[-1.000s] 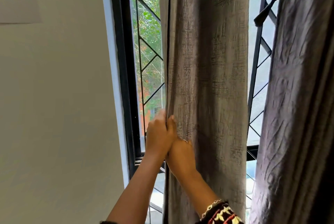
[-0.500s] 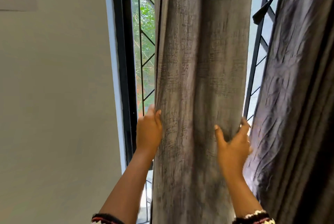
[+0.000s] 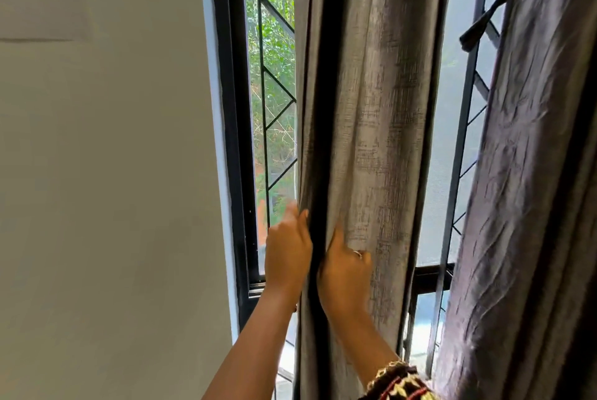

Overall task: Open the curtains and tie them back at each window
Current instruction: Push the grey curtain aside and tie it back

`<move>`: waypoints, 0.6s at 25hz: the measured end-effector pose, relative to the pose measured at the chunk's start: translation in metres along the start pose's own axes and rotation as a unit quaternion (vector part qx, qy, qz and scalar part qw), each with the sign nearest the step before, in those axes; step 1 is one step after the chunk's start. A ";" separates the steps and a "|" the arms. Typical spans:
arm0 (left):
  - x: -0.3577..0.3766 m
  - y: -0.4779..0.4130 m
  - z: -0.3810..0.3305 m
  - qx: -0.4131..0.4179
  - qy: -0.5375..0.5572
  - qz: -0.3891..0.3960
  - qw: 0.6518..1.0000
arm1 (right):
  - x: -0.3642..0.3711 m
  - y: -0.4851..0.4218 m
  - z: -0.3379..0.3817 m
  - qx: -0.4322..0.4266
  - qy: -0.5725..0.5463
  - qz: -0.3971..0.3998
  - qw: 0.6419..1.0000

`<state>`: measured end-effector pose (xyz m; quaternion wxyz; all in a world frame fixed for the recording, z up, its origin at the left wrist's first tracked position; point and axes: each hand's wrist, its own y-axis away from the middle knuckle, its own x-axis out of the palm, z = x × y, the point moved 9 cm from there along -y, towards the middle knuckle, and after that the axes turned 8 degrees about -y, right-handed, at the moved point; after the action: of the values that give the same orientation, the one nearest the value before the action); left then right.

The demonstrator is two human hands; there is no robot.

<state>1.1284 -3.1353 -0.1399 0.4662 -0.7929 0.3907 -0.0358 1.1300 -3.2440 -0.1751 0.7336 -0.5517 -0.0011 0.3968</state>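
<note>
Curtain (image 3: 381, 108) of grey weave is seen hanging down the middle of the frame, drawn into a loose column of folds in front of the window frame (image 3: 231, 141), with glass left bare on either side. It is held low in the centre of the frame by both hands, which are set close together with only a dark fold between them. Its left edge appears to be pinched by the left hand (image 3: 287, 254), though the fingertips are blurred. A fold just to the right is gripped by the right hand (image 3: 345, 270), on which a ring (image 3: 358, 253) is worn. A second, darker curtain (image 3: 533, 205) is bunched along the right edge of the frame, and a dark tie strap (image 3: 481, 24) is seen sticking out from it at upper right.

Gathering is judged unfinished, since no tie is seen round the grey curtain. If the grip is loosened before a tie is passed round, the folds are likely to be lost and the cloth spread across the glass. If only the front folds are taken, a loose layer may be left behind and the bundle tied unevenly. A hard downward pull could strain the hanging at the top, which is out of view. Cloth could also be snagged on the grille (image 3: 265, 108) at the left of the window, should the edge be pushed against it.
</note>
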 end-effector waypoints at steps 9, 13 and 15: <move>-0.003 0.003 0.000 0.020 0.047 0.013 0.999 | 0.012 0.002 0.028 -0.015 0.001 -0.014 1.000; -0.005 0.006 -0.004 0.044 0.035 0.043 0.997 | 0.018 0.003 0.036 -0.041 -0.032 0.005 0.999; -0.006 0.004 0.003 0.033 0.004 0.032 0.999 | 0.032 0.005 0.033 -0.039 -0.026 0.078 0.996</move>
<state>1.1233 -3.1304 -0.1426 0.4915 -0.7641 0.4161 -0.0374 1.1343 -3.1983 -0.1799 0.6778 -0.5682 0.0073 0.4666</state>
